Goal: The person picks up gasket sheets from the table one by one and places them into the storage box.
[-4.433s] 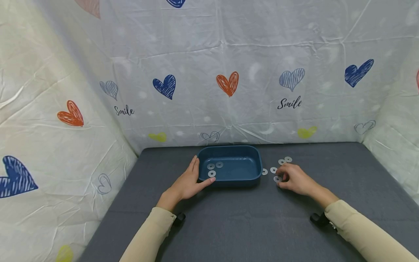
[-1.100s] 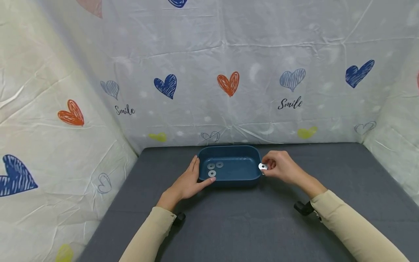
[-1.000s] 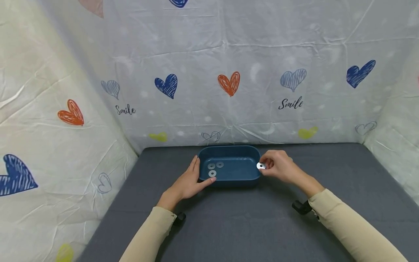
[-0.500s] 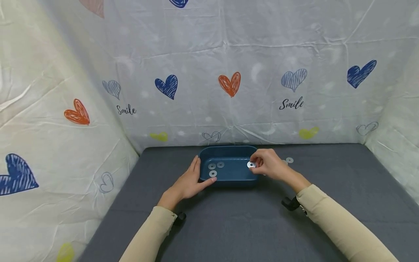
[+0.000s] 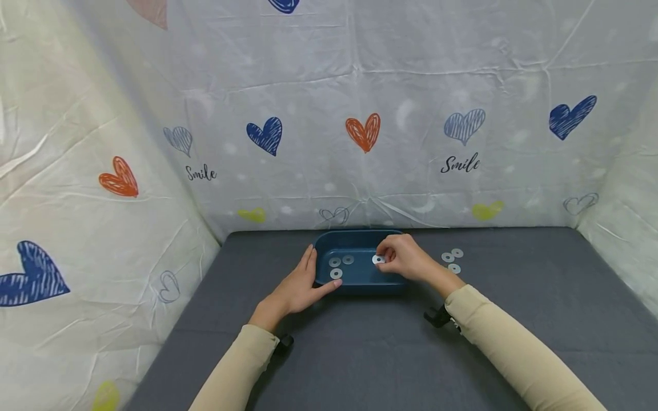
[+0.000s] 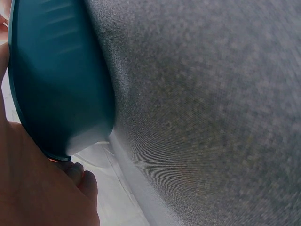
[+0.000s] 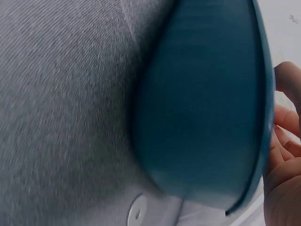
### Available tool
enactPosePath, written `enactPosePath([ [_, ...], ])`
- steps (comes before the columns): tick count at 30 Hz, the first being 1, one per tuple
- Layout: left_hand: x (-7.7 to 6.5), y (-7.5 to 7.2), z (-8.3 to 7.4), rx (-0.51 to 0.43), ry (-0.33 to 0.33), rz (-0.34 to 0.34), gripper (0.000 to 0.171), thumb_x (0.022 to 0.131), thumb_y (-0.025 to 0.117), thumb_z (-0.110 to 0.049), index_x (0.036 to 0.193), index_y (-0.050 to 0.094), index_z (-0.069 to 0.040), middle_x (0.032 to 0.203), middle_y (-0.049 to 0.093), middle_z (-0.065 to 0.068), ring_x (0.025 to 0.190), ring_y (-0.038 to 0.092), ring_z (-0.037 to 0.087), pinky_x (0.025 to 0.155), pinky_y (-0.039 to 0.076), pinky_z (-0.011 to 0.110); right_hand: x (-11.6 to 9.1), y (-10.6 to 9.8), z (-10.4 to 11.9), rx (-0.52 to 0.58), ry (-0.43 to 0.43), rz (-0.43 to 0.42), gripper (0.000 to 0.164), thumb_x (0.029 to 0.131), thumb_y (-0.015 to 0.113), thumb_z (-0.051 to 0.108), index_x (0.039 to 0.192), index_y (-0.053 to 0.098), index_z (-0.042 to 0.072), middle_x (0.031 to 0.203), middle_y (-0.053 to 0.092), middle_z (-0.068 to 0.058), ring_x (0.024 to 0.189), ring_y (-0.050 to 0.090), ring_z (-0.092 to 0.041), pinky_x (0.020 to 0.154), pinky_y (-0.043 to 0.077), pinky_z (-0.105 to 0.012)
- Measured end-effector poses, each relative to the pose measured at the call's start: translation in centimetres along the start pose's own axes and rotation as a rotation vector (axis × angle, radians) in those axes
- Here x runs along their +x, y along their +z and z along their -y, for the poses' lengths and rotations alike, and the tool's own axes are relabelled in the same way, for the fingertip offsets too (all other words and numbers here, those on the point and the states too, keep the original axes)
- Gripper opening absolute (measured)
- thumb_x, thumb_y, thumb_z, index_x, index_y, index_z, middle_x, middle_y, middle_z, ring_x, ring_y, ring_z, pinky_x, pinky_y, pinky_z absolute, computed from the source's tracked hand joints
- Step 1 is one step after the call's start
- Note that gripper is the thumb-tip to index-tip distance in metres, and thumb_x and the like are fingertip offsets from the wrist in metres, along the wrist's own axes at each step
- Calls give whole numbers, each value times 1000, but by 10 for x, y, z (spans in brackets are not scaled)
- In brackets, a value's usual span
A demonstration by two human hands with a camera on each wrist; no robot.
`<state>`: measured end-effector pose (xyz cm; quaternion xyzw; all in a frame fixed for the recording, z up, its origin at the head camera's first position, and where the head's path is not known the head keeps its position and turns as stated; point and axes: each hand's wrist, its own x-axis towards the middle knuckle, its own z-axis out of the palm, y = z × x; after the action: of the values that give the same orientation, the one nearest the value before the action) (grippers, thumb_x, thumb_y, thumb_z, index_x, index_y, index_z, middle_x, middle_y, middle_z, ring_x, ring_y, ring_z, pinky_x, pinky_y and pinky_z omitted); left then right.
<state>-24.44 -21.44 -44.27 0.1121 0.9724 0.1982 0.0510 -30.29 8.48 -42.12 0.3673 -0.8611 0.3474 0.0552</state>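
Note:
In the head view a blue rectangular tray (image 5: 360,288) stands at the back of the table. My left hand (image 5: 295,288) rests against its left end, fingers straight along the wall and thumb on the front rim. My right hand (image 5: 406,257) is over the tray's right half and pinches a metal washer (image 5: 378,260) between thumb and fingertips. Three washers (image 5: 336,273) lie flat inside, towards the left. In the right wrist view the tray's wall (image 7: 202,103) hides the pinched washer; the right fingers (image 7: 284,122) show beyond the rim.
Three more washers (image 5: 448,257) lie on the grey tablecloth (image 5: 360,354) right of the tray, partly behind the right forearm. One loose washer (image 7: 137,212) shows in the right wrist view. A white printed curtain (image 5: 308,74) rises behind the table.
My right hand has picked up a washer from the cloth and carried it left, over the tray's right rim and into the space above its floor. The left hand stays at the tray.

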Motion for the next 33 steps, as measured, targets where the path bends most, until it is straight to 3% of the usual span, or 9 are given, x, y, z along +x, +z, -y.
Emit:
enactPosePath([
  [17,-2,0,3,-3,-22,5,121,86,41,-89,165,0,-7,172,-9,7,157,15,31,121,27,54,19,26,0,-8,-11,23,17,85,83,10,98,76,1,84,67,-4,71,61,-8,67,53,-26],
  [33,-2,-1,-2,-4,-15,6,120,87,44,-87,164,2,-5,172,-8,10,155,20,34,118,31,55,38,35,5,14,25,122,21,88,81,12,105,76,1,95,70,-6,77,63,-10,73,55,-28],
])
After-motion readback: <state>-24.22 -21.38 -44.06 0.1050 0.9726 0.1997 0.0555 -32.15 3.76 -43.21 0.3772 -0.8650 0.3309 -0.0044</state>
